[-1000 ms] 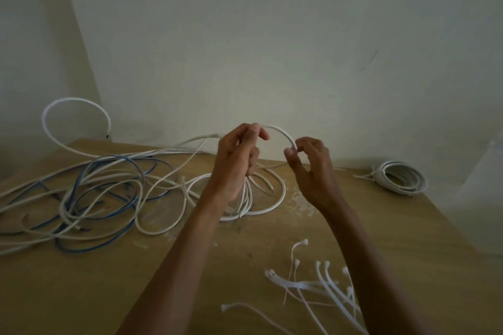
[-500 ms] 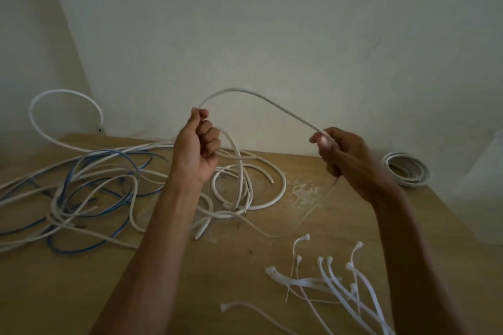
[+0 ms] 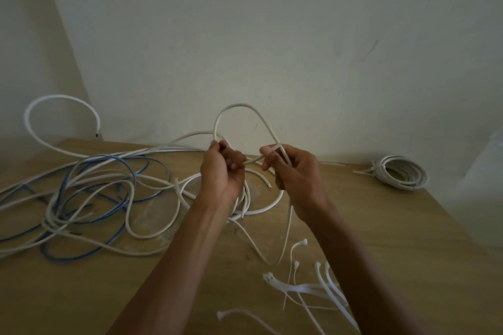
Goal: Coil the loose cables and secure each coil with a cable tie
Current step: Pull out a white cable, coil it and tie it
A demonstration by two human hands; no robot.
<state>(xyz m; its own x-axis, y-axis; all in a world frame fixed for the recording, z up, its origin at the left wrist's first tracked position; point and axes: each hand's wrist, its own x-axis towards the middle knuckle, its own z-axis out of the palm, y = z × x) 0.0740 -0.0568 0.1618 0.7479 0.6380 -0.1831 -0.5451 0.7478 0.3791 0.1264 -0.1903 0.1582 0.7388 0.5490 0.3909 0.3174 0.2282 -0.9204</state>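
White cable (image 3: 239, 106) arching above table (image 3: 408, 239), being coiled | left hand (image 3: 221, 171) fingers curling round gathered loops | right hand (image 3: 294, 174) fingers pinching next loop | done: one tied coil (image 3: 400, 174) lying far right | left: blue-and-white tangle (image 3: 89, 193) sprawling uncoiled, cable ties (image 3: 313, 285) lying unused near front edge

The 2 bare forearms (image 3: 190, 239) reach forward and converge, the left hand (image 3: 223, 171) fisted around a thin white round cable (image 3: 245, 105), the right hand (image 3: 296, 179) just beside it, pinching the same cable between thumb and curled fingers.
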